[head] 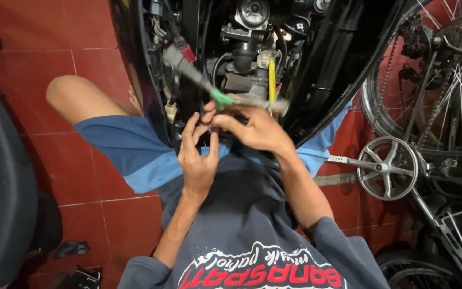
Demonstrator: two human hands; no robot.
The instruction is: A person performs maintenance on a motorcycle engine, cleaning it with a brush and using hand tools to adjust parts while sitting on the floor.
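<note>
Up close, a green-collared tool (221, 98) lies pinched in your right hand (258, 128), fingers closed on its shaft just below the open belly of a black scooter (343, 59). Its grey handle (185, 63) slants up and left to a red end near a bunch of wires (159, 29); its far tip blurs out to the right, beside a yellow rod (271, 80) standing upright in the engine bay. Your left hand (199, 155) sits just beneath, fingers half curled and spread, fingertips up against the right hand's thumb; whether it has hold of anything cannot be told. Above both hands, a carburettor (252, 16) and black hoses (241, 59) crowd the opening, and the scooter's dark body panels close in on either side. Your knee (76, 99) in blue shorts (129, 150) rests on the red tiled floor (38, 37) to the left. A bicycle (434, 107) stands to the right, its silver chainring (387, 168) and pedal (339, 159) near your right elbow. A black seat edge (1, 187) fills the left margin.
</note>
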